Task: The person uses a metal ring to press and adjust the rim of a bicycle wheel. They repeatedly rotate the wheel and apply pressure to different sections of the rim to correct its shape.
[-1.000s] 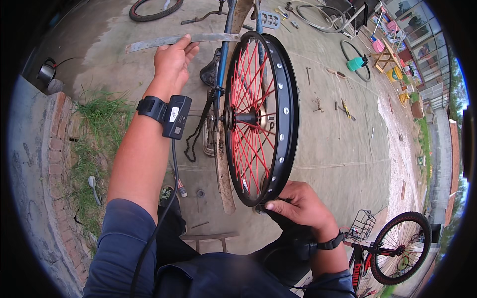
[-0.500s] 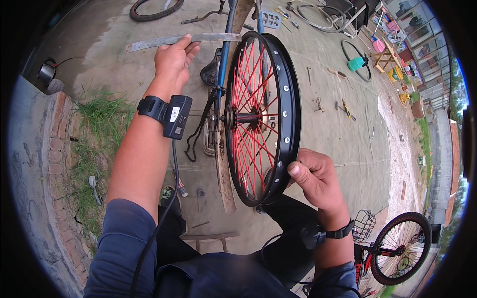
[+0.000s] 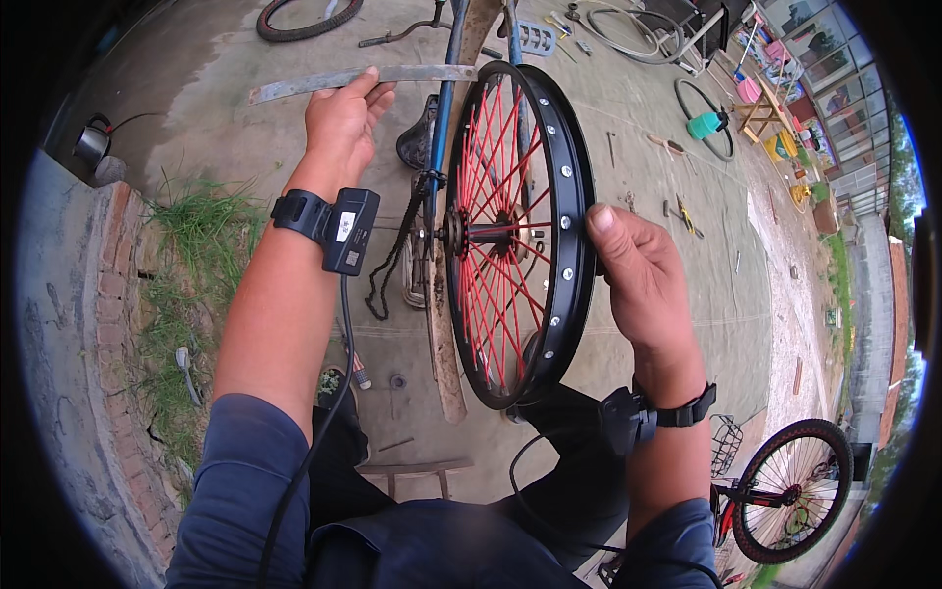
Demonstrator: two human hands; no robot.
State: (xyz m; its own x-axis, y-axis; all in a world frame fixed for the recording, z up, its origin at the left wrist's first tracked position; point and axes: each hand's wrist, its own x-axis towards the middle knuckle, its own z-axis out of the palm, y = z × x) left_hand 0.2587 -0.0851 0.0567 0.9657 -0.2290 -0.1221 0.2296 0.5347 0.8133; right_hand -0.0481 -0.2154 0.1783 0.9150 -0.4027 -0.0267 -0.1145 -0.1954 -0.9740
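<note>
A bicycle wheel (image 3: 578, 167) with a black, tyreless rim and red spokes stands upright in the middle, its hub mounted between the stays of a blue bicycle frame (image 3: 443, 128). My left hand (image 3: 340, 123) grips a flat metal strip (image 3: 422, 74) between thumb and fingers. The strip lies crosswise over the blue tube, its right end at the upper left side of the rim. At the rim's right edge is my right hand (image 3: 648, 280), its thumb laid on the rim and its fingers mostly hidden behind. A loose dark chain (image 3: 381, 280) hangs left of the hub.
Yellow-handled pliers (image 3: 690, 220) and other tools lie on the concrete to the right. A red bicycle's wheel (image 3: 793, 491) is at lower right. A loose tyre (image 3: 306, 20) lies at upper left. Along the left run grass (image 3: 201, 226) and a brick edge (image 3: 113, 285).
My right hand has moved up along the rim's right edge, from its lower part to about hub height. The wheel has turned slightly. My left hand and the metal strip stay in place.
</note>
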